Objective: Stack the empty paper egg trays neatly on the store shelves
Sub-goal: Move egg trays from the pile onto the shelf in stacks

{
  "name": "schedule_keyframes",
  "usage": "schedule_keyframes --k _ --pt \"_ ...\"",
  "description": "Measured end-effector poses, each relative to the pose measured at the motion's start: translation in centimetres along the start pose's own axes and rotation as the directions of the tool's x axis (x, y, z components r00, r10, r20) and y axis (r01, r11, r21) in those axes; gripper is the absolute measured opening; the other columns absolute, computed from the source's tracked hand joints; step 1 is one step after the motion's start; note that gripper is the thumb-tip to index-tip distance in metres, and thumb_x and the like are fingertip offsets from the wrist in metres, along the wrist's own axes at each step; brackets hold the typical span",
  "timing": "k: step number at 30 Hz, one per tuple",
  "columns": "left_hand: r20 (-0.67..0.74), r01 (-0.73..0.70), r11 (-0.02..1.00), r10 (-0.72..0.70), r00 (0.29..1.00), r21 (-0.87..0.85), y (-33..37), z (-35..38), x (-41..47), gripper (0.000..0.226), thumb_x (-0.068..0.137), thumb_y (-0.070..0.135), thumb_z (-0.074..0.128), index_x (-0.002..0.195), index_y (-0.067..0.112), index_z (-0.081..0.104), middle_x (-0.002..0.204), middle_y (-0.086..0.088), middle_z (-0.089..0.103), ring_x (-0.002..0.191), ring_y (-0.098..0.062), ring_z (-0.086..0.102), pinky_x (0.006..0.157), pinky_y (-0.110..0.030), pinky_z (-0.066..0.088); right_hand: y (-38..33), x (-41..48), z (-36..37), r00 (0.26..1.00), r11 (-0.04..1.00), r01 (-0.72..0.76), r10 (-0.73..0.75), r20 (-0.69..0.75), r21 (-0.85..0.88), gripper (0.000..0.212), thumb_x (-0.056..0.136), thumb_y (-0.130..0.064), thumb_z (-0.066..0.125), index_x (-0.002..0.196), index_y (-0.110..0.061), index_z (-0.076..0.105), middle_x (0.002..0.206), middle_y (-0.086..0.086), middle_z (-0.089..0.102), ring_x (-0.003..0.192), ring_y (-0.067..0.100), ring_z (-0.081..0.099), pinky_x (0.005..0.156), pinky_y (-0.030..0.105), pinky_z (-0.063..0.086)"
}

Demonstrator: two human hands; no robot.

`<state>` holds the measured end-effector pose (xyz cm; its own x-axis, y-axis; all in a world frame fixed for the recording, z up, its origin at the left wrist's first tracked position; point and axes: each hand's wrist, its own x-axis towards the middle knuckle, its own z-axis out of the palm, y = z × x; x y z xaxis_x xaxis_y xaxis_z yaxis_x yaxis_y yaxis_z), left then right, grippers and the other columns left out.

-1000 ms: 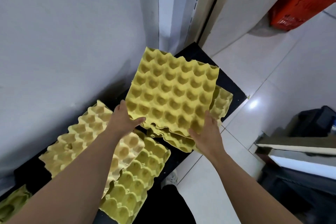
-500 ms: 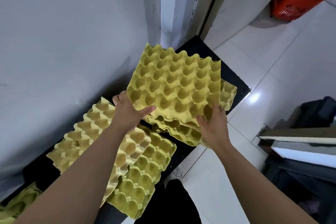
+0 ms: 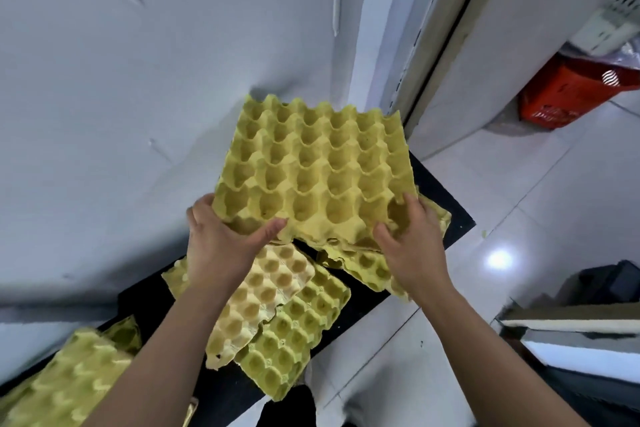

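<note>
Paper egg trays: five told apart, further edges unclear.
- Near tray (image 3: pixel 69 388): lower left, on the black shelf (image 3: pixel 446 215).
- Pale tray (image 3: pixel 256 298): lies overlapping the green tray (image 3: pixel 298 333), both on the shelf.
- Forearms: two, both reaching forward.
- Left hand (image 3: pixel 214 246): grips the near-left corner of the held tray (image 3: pixel 311 166), thumb on top.
- Right hand (image 3: pixel 412 246): grips the near-right corner, fingers curled over the rim.
- Held tray: cups up, tilted, above the fifth tray (image 3: pixel 367 267) at the shelf's far end, beside the wall (image 3: pixel 138 114).
- Crate (image 3: pixel 568 94): one, red, farthest.
</note>
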<state>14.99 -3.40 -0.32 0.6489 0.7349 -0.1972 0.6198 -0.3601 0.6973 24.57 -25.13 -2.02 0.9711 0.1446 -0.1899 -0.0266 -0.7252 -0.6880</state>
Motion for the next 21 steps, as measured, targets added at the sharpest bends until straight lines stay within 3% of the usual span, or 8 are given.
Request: schedule_keyframes --k 2,4,6,8,13,16,21 --pt "-0.078 0.012 0.999 -0.014 0.997 -0.031 0.1 -2.6 -2.2 0.115 0.047 0.072 0.073 0.137 0.012 0.033 0.132 -0.002 0.040 0.115 -0.024 0.051 0.090 -0.044 0.048 -2.0 -1.5 -0.8 0.998 0.998 0.056 -0.056 0.011 0.000 0.074 0.083 -0.044 0.059 0.147 -0.025 0.028 0.156 0.001 0.022 0.135 0.024 0.037 0.108 0.051 0.036" --pt "-0.155 0.027 0.997 -0.038 0.987 -0.074 0.0 -4.8 -4.6 0.115 0.046 0.071 0.073 0.136 0.012 0.034 0.128 0.000 0.040 0.115 -0.023 0.051 0.092 -0.043 0.048 -3.7 -3.1 -1.6 0.990 0.990 0.137 -0.138 0.025 0.027 0.077 0.076 -0.055 0.053 0.144 -0.031 0.028 0.152 -0.002 0.026 0.117 0.023 0.049 0.100 0.054 0.044" --pt "-0.233 0.037 0.992 -0.064 0.970 -0.119 -0.2 -6.8 -7.3 0.114 0.046 0.070 0.074 0.136 0.012 0.034 0.125 0.002 0.039 0.114 -0.021 0.051 0.092 -0.041 0.046 -4.9 -4.9 -2.3 0.974 0.975 0.218 -0.221 0.049 0.053 0.078 0.071 -0.060 0.048 0.142 -0.035 0.026 0.150 -0.005 0.026 0.097 0.021 0.048 0.095 0.055 0.047" --pt "-0.307 0.048 0.987 -0.093 0.947 -0.152 -0.7 -8.8 -10.4 0.113 0.048 0.067 0.077 0.136 0.012 0.034 0.129 0.000 0.040 0.118 -0.022 0.049 0.094 -0.041 0.044 -6.2 -6.9 -3.1 0.950 0.952 0.303 -0.305 0.069 0.043 0.080 0.071 -0.060 0.047 0.143 -0.031 0.027 0.148 -0.005 0.027 0.094 0.022 0.051 0.094 0.053 0.048" --pt "-0.493 0.044 0.973 -0.153 0.856 -0.225 -2.3 -13.9 -18.1 0.116 0.044 0.071 0.077 0.135 0.012 0.036 0.132 -0.003 0.045 0.118 -0.021 0.051 0.095 -0.043 0.047 -9.7 -13.1 -5.0 0.854 0.861 0.504 -0.509 0.107 0.070 0.076 0.078 -0.054 0.051 0.145 -0.027 0.030 0.145 -0.001 0.034 0.111 0.033 0.057 0.103 0.049 0.041" --pt "-0.582 0.028 0.967 -0.175 0.794 -0.253 -3.2 -17.3 -22.8 0.112 0.046 0.070 0.078 0.134 0.014 0.036 0.129 -0.001 0.047 0.115 -0.020 0.054 0.094 -0.045 0.049 -11.9 -17.0 -5.8 0.768 0.773 0.623 -0.633 0.092 0.117 0.066 0.085 -0.033 0.060 0.144 -0.018 0.036 0.137 0.001 0.041 0.124 0.020 0.045 0.106 0.036 0.036" --pt "-0.724 -0.016 0.958 -0.205 0.659 -0.286 -5.0 -24.0 -29.3 0.104 0.046 0.070 0.083 0.127 0.018 0.044 0.124 0.005 0.047 0.109 -0.014 0.056 0.088 -0.044 0.053 -17.2 -23.2 -6.1 0.635 0.634 0.737 -0.768 0.081 0.233 0.061 0.084 -0.026 0.063 0.140 -0.012 0.043 0.137 0.006 0.045 0.127 0.021 0.043 0.106 0.035 0.035"
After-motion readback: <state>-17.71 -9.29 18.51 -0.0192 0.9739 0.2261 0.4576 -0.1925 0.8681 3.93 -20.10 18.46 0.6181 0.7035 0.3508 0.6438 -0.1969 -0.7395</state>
